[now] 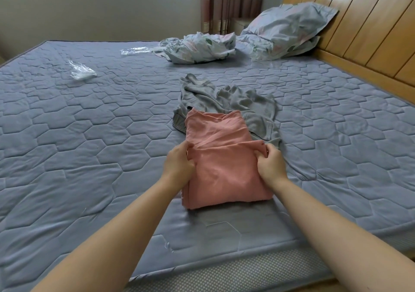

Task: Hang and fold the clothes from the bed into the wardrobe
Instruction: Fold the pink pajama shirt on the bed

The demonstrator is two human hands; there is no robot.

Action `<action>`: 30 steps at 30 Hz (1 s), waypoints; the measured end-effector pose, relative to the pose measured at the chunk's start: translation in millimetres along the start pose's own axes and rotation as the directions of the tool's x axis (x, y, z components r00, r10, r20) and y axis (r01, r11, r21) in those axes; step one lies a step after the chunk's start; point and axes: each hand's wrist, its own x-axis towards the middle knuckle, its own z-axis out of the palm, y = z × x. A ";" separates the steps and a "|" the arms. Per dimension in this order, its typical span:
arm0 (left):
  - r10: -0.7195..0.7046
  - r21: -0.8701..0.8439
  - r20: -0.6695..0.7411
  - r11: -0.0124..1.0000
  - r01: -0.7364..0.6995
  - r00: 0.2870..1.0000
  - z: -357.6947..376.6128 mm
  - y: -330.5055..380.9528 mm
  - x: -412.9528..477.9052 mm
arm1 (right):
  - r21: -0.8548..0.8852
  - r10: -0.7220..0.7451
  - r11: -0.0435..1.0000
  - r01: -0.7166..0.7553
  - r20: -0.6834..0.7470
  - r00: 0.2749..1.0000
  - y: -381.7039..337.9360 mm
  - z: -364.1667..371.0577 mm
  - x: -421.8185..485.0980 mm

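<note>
pink cotton garment [221, 168], half folded near the mattress [89, 134] front edge, pinched by left hand [179, 160] and right hand [270, 164]; crumpled grey garment [226, 99] behind awaits folding.

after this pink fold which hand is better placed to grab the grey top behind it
Likely right. The right hand pinches the folded pink fabric garment at its right edge, beside a corner of the crumpled grey fabric garment. The left hand grips the opposite edge.
</note>
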 end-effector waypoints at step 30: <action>-0.186 0.260 0.903 0.954 -0.147 0.388 -37.1 51.6 -37.1 | -0.443 0.270 0.752 0.488 0.883 0.384 -52.1 -61.0 -50.0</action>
